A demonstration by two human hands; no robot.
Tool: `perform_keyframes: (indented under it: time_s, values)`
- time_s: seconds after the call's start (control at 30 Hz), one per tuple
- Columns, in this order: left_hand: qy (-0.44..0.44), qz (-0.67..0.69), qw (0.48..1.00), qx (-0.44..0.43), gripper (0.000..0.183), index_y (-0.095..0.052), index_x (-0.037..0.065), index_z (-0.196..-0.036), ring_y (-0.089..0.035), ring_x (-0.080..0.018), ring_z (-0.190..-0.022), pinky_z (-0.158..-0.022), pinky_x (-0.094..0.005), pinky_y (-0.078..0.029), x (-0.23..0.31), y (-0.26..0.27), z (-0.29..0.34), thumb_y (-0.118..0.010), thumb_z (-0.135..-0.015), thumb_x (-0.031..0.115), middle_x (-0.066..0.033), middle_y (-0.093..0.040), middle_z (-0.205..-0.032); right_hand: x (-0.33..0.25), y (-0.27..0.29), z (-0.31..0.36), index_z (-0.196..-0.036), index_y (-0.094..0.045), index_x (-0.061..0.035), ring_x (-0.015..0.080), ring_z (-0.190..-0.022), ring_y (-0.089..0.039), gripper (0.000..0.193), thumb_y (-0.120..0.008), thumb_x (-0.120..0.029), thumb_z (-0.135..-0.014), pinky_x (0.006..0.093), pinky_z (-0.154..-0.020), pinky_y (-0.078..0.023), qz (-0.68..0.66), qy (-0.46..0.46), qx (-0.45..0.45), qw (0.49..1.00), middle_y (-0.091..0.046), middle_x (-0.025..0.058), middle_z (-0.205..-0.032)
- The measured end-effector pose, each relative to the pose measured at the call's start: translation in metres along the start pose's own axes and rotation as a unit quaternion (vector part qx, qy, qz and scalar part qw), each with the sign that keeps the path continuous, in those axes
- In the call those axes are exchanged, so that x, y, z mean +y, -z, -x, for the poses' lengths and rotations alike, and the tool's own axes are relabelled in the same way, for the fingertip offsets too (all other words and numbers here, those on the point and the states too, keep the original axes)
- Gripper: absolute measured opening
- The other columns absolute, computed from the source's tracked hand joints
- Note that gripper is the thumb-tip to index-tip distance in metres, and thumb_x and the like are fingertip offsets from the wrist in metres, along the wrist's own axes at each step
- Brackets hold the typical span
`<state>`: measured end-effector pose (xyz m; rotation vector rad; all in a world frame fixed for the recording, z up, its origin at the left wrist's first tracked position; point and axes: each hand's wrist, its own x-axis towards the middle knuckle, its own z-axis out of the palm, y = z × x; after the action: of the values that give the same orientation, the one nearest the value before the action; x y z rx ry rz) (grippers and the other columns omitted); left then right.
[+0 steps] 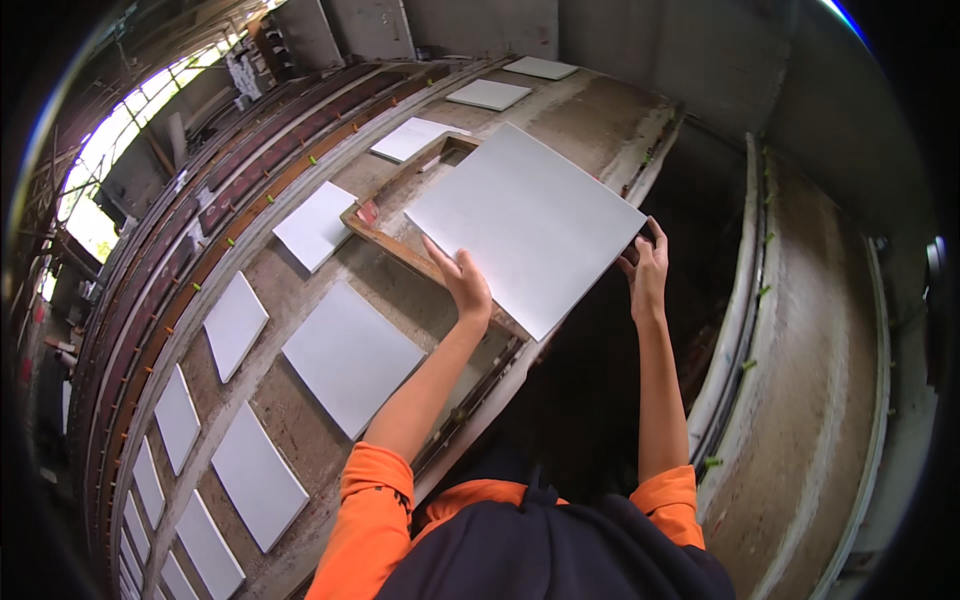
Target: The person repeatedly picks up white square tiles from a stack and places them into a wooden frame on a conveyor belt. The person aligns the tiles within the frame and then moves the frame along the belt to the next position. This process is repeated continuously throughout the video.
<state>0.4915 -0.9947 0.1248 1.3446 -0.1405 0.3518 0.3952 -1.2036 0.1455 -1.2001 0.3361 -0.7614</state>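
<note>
Head view: how are your arms set?

"Both forearms come up from below, elbows apart. The left slants rightward as it rises; the right stands nearly upright. My orange sleeves (pixel 350 540) end near the elbows, either side of a dark garment (pixel 560 555)."

"And the hands?"

"My left hand (pixel 468 288) is partly closed on the near-left edge of a square white tile (pixel 525 225), thumb raised toward its face. My right hand (pixel 647 275) is at the tile's right corner, fingers bent and a little spread, thumb lower down. Between them they have hold of it; how far the fingers reach underneath, I can't tell."

"Where does that put the tile?"

"Above a shallow wooden frame (pixel 400 251) on the long worn table (pixel 590 110), hiding much of it, one corner pointing toward me and the right corner out over a dark gap (pixel 610 370). Whether it touches the frame, I can't tell. Another white tile (pixel 353 358) lies flat left of my forearm, with smaller-looking white panels (pixel 237 325) in a row further left."

"Anything to read?"

"The held tile's upper face is plain white. My left cuff (pixel 375 466) carries small dark marks, too unclear to read, and the frame's left corner has a red patch (pixel 368 212)."
</note>
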Motion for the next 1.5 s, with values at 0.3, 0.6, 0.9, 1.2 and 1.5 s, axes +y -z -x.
perform_keyframes:
  time_s: [0.3, 0.6, 0.9, 1.2, 1.5]
  values:
    - [-0.043, -0.057, 0.997, 0.016, 0.065, 0.001, -0.001, -0.140, -0.019, -0.0360, -0.132, -0.109, -0.0394, -0.019, -0.045, -0.011, -0.103, -0.033, -0.085, 0.011, -0.0262, -0.008, -0.144, 0.025, -0.047, -0.170, -0.119, -0.053, -0.0041, 0.0126, -0.091, -0.055, 0.038, -0.053, -0.028, -0.089, 0.0266, -0.077, -0.044, 0.214, 0.001, -0.264, 0.940, -0.059, 0.0055, -0.102]
    - [0.007, -0.206, 0.976, 0.070, 0.067, 0.004, 0.006, -0.141, -0.026, -0.0362, -0.129, -0.105, -0.0401, -0.025, -0.066, -0.003, -0.119, -0.035, -0.087, 0.011, -0.0264, -0.016, -0.142, 0.115, -0.144, -0.264, -0.121, -0.052, -0.0020, 0.0260, -0.090, -0.060, 0.046, -0.061, -0.023, -0.082, 0.0328, -0.078, -0.046, 0.431, 0.105, -0.418, 0.793, -0.061, 0.0214, -0.099]
    - [0.181, -0.250, 0.950, 0.041, 0.050, -0.028, 0.001, -0.136, -0.041, -0.0298, -0.122, -0.098, -0.0343, -0.036, -0.055, 0.038, -0.116, -0.043, -0.091, 0.017, -0.0233, -0.031, -0.138, 0.191, -0.169, -0.269, -0.126, -0.048, -0.0053, 0.0325, -0.110, -0.053, 0.047, -0.059, -0.021, -0.083, 0.0363, -0.092, -0.040, 0.380, -0.017, -0.405, 0.831, -0.054, 0.0263, -0.116]
    - [0.176, -0.496, 0.850, 0.005, 0.056, -0.031, -0.008, -0.131, -0.041, -0.0327, -0.122, -0.101, -0.0354, -0.034, -0.101, 0.021, -0.099, -0.054, -0.086, 0.017, -0.0250, -0.039, -0.131, 0.217, -0.155, -0.255, -0.124, -0.049, -0.0013, 0.0336, -0.113, -0.050, 0.047, -0.059, -0.022, -0.083, 0.0367, -0.094, -0.040, 0.376, -0.031, -0.463, 0.802, -0.053, 0.0260, -0.117]
    - [0.144, -0.575, 0.805, -0.003, 0.062, -0.029, -0.010, -0.131, -0.041, -0.0361, -0.119, -0.102, -0.0383, -0.033, -0.108, 0.011, -0.097, -0.058, -0.082, 0.014, -0.0247, -0.040, -0.130, 0.209, -0.159, -0.246, -0.124, -0.048, 0.0008, 0.0349, -0.114, -0.049, 0.048, -0.058, -0.022, -0.084, 0.0372, -0.095, -0.038, 0.402, -0.010, -0.449, 0.798, -0.053, 0.0257, -0.117]
